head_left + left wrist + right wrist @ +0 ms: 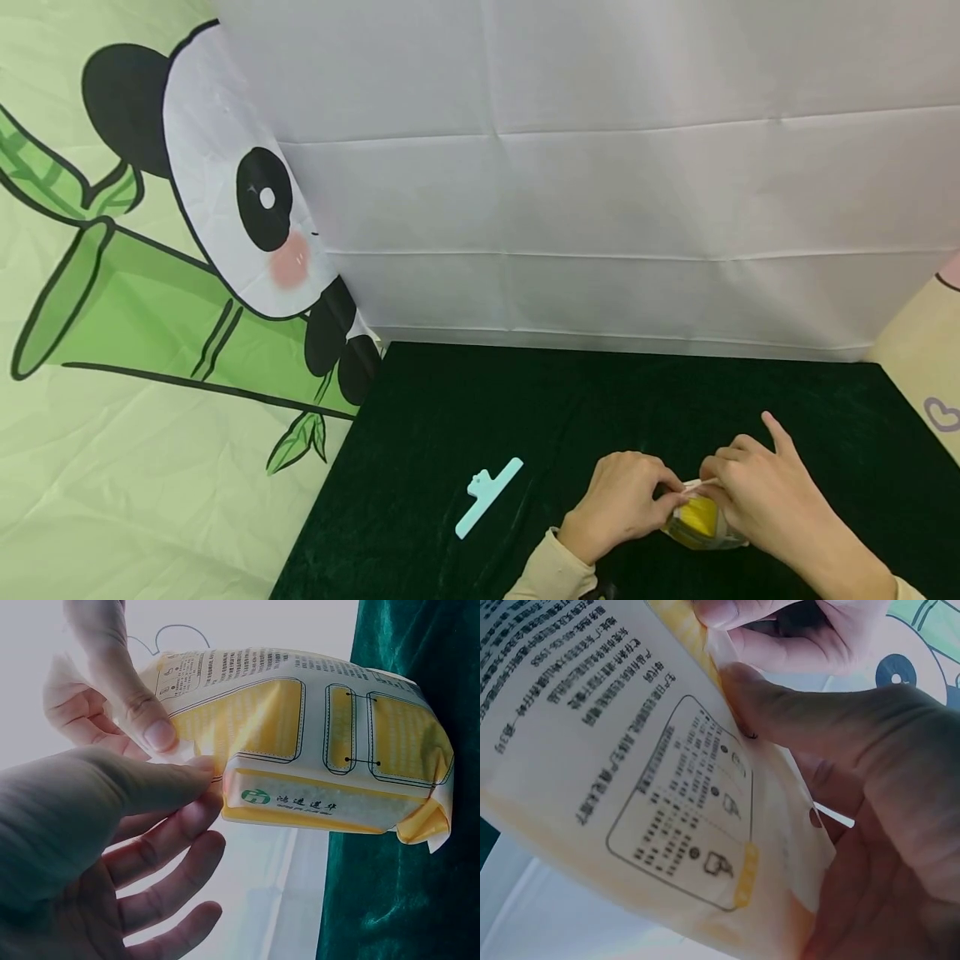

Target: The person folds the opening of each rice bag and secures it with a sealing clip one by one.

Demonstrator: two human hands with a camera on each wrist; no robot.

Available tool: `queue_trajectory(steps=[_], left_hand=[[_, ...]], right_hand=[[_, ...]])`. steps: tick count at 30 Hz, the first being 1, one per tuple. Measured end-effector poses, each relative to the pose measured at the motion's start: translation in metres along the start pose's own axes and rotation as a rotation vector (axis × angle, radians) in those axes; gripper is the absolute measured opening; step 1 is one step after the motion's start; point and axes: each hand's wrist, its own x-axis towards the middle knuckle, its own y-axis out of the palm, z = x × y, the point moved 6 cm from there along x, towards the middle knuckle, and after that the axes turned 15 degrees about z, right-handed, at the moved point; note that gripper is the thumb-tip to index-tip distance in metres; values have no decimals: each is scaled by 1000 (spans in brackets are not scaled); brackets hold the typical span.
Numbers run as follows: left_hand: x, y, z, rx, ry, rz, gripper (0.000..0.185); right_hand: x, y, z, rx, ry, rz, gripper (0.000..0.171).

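Observation:
A yellow and white printed plastic packet (pixel 270 720) is held between both hands above the dark green cloth. At its top edge my left hand (pixel 626 500) pinches the film with thumb and forefinger; the other left fingers are spread loosely in the left wrist view. Opposite it, my right hand (pixel 772 492) pinches the same edge close to the left fingertips, one finger raised. In the right wrist view the packet (pixel 630 772) shows rows of print and small hand drawings. A light blue bag sealing clip (pixel 489 497) lies on the cloth, left of the hands.
The dark green cloth (pixel 450 400) covers the table. A white sheet (pixel 585 200) hangs behind it. On the left hangs a green cloth with a panda print (pixel 217 183). Part of a small dark object (pixel 602 592) shows at the bottom edge by the left sleeve.

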Motion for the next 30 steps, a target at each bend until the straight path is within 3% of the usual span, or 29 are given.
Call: queue_trajectory(steps=[10, 16, 19, 23, 26, 30], left_hand=[[8, -3, 3, 6, -7, -20, 14], [14, -5, 4, -1, -23, -17, 14], [17, -4, 5, -13, -34, -13, 14], [22, -4, 6, -13, -49, -18, 15], [25, -5, 7, -6, -60, -26, 15], [29, -6, 7, -1, -73, -32, 15]], right_hand=[[3, -9, -21, 59, 8, -23, 23], [4, -9, -42, 169, 35, -17, 23], [2, -8, -49, 215, 37, -56, 25], [0, -8, -60, 267, 102, -67, 20], [2, -9, -69, 298, 174, -15, 18], [2, -9, -76, 326, 182, 6, 17]])
